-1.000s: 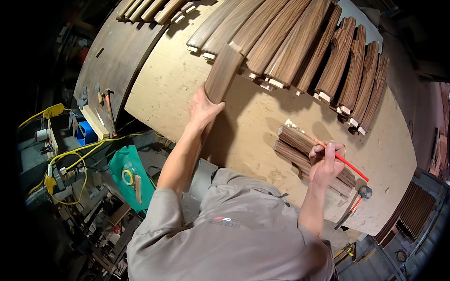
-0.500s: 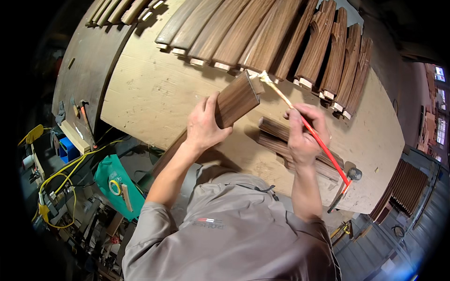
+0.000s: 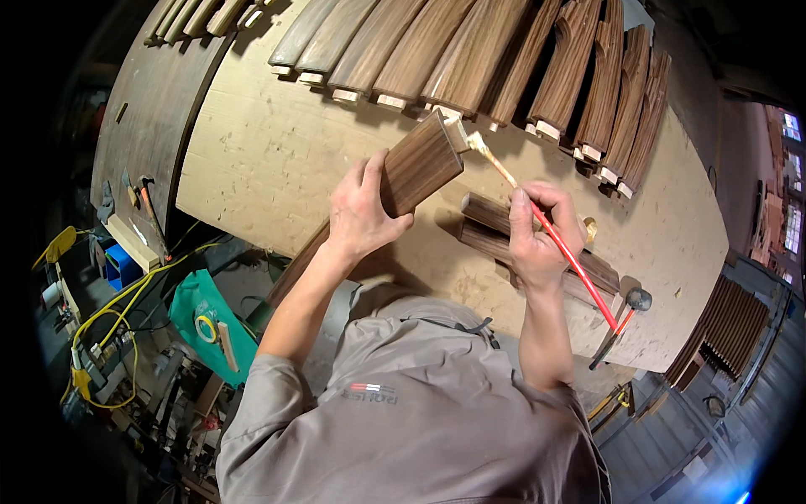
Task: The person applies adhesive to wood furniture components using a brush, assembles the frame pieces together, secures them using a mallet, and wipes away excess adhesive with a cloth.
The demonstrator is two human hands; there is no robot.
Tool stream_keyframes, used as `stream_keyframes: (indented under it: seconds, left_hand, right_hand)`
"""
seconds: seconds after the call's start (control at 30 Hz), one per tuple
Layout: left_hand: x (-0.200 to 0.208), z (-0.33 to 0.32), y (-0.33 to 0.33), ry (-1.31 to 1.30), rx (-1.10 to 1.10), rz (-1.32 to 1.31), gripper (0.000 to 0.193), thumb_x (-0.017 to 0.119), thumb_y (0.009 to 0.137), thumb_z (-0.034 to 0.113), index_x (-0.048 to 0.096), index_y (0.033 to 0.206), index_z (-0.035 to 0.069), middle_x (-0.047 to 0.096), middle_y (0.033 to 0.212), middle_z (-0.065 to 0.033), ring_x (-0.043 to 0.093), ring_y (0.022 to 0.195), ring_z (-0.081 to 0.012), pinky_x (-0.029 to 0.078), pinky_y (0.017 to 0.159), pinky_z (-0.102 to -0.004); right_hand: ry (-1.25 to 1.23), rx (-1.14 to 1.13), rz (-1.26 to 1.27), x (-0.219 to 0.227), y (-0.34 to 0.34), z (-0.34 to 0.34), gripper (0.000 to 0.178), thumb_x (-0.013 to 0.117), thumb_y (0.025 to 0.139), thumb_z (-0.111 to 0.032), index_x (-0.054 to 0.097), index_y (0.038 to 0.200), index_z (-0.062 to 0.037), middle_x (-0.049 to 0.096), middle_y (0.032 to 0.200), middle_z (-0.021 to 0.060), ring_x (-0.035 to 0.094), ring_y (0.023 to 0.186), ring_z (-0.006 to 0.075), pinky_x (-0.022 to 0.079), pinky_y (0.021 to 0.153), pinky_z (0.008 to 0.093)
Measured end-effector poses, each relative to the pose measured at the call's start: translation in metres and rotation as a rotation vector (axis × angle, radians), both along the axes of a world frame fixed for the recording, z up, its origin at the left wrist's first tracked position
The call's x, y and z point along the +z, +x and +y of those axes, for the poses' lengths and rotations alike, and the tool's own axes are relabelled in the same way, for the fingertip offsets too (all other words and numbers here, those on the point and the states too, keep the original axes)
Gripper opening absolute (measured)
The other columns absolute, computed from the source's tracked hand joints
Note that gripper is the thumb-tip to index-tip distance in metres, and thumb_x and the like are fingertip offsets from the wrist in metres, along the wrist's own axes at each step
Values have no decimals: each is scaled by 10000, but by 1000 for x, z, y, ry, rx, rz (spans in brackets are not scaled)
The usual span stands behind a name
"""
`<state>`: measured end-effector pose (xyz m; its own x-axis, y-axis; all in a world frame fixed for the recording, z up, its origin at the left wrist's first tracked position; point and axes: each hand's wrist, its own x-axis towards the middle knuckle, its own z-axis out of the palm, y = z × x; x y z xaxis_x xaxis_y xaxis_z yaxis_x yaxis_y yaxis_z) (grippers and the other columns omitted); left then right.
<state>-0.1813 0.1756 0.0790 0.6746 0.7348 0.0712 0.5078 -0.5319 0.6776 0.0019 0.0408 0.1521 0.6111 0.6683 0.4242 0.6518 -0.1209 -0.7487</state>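
My left hand (image 3: 361, 208) is closed around a long dark-brown wooden board (image 3: 422, 160), tilted with its far end up and to the right. From that end sticks out a pale tenon (image 3: 456, 133). My right hand (image 3: 541, 235) grips a brush (image 3: 579, 270) with a red handle. The brush's pale, coated tip sits right beside the tenon; whether they touch I cannot tell. Beneath my right hand, dark wooden pieces (image 3: 483, 241) lie on the tan tabletop (image 3: 252, 160). A small yellowish thing (image 3: 590, 229) shows just past that hand, partly hidden.
Several brown wooden parts (image 3: 420, 63) with pale tenons line the table's far side. A black-headed mallet (image 3: 640, 299) lies near its right edge. At left, a hammer (image 3: 151, 210) rests on a darker table (image 3: 159, 109); below are a green bag (image 3: 210, 323) and yellow cables (image 3: 126, 294).
The brush tip has shifted from the upper part of the tenon's end to its right side. A yellowish thing beside my right hand has come into sight. My left hand keeps its hold.
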Motion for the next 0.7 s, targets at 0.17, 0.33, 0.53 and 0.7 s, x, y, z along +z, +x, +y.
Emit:
stream_keyframes:
  seconds: [0.17,0.33,0.53,0.7]
  left_hand:
    - [-2,-2,2,16,-18,-3,904,785,523,183,387,1323,48,531,1081,-224,560,969,-404,492,827,-464]
    - [1,4,2,-70,-21,-26,888,784,528,182,416,1322,31,539,1127,-202,558,1028,-364,481,880,-422]
    - [-8,57,-7,-1000,-402,-298,902,795,564,260,443,1340,-35,547,1253,-168,526,1155,-246,427,972,-341]
    - [-20,75,-6,-1795,-383,-167,739,696,687,334,489,1293,-34,630,1002,-207,638,855,-275,517,806,-371]
  right_hand:
    - [63,72,-40,-1,0,22,124,709,767,-14,601,829,-19,645,740,113,629,613,222,490,564,290]
    - [-42,21,-67,7,0,-14,122,681,765,22,594,844,-10,642,731,114,618,590,193,485,553,270]
    - [345,-28,387,11,-3,-23,69,607,846,21,555,884,44,629,789,153,605,631,176,531,623,292]
    - [386,-100,775,-11,0,-19,76,576,889,-28,553,899,43,621,820,153,616,655,188,530,638,301]
